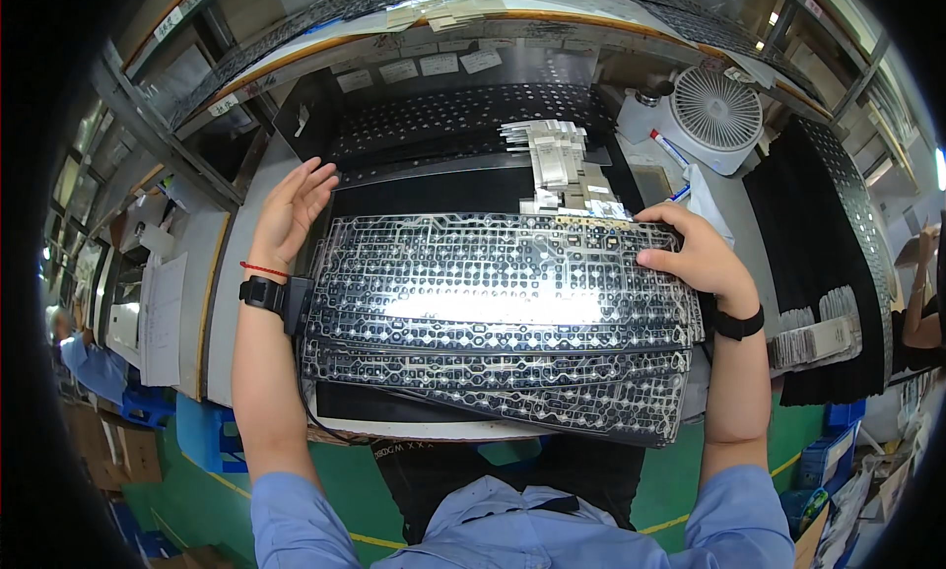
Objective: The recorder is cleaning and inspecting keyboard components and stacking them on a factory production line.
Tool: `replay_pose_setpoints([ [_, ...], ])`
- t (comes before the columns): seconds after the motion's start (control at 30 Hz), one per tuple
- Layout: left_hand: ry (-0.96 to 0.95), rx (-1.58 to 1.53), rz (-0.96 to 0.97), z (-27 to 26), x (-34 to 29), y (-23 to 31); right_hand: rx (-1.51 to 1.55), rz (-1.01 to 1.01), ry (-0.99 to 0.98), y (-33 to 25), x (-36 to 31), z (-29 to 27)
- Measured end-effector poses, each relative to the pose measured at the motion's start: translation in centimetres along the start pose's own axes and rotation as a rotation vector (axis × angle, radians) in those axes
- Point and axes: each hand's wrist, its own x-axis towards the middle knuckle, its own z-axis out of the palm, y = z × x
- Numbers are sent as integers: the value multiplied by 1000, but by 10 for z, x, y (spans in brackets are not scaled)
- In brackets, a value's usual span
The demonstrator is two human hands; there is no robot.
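A stack of clear keyboard membrane sheets [443, 264], printed with dark and silvery circuit tracks, lies before me. Its lower sheets fan out toward my body at uneven angles. My left hand [291, 209] is raised by the stack's far left corner, holding nothing, with its fingers stretched out. At the far right corner, my right hand [695, 249] rests against the sheets; its thumb and forefinger are apart, and its other fingers are mostly hidden. Pale connector tails [562, 165] stick out beyond the far edge near that hand.
Behind the stack stands a dark perforated panel [443, 116] under a shelf [611, 32]. A white fan [716, 116] and a red marker [670, 147] are at the back right. More dark sheets [818, 244] with pale tails lie at the right. A black cable [307, 392] hangs at the left.
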Motion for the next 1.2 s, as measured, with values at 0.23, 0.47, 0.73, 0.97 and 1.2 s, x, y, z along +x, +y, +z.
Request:
replay_pose_setpoints([
  [0.23, -104, 167, -131, 18, -8, 1, 156, 114, 214, -3, 0, 1],
  [0.47, -347, 322, -152, -3, -7, 4, 227, 104, 407, 7, 5, 3],
  [0.73, -283, 273, -167, 22, -15, 4, 345, 86, 517, 8, 6, 5],
  [0.97, -363, 330, -119, 7, -12, -3, 421, 79, 531, 5, 7, 6],
  [1.2, -136, 236, -56, 20, -9, 0, 653, 32, 462, 2, 6, 7],
])
